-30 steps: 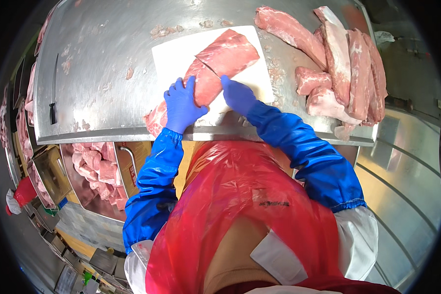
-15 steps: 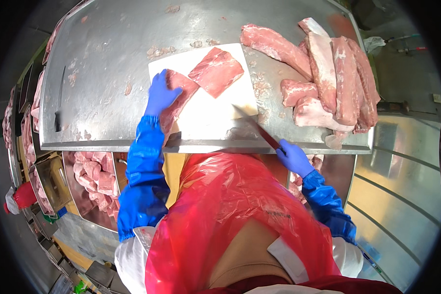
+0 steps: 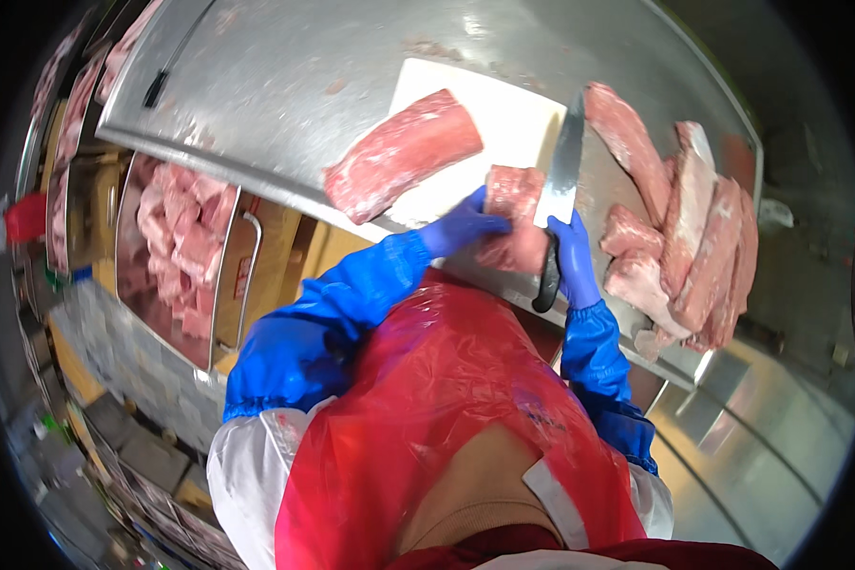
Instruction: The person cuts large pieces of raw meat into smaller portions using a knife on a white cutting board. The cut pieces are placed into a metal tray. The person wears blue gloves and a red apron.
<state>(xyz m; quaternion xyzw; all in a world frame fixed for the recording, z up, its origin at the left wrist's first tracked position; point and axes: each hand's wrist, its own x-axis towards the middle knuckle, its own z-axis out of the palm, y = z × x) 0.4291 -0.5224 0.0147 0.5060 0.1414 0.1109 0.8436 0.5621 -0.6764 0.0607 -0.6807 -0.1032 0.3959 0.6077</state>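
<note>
My right hand [image 3: 575,261], in a blue-violet glove, grips the black handle of a knife [image 3: 567,152]. Its broad blade points away from me, along the right side of a small piece of meat [image 3: 515,223]. On that piece's left side my gloved left hand [image 3: 467,226] has hold of it, over the near part of the white cutting board [image 3: 513,100]. The meat is slightly blurred, and whether it touches the board I cannot tell. A longer slab of meat [image 3: 404,157] lies across the board's left edge, partly on the steel table [image 3: 285,114].
Several long strips of meat [image 3: 708,247] are heaped on the table's right side. Below its front edge at left stands a metal bin of meat chunks [image 3: 185,242]. A dark-handled tool [image 3: 157,87] lies at the table's left. Another person in red [image 3: 24,218] is far left.
The view has turned, shifting the table. My left hand has moved right, from the slab to a smaller piece. The knife has swung from pointing up-left to nearly straight away, beside that piece.
</note>
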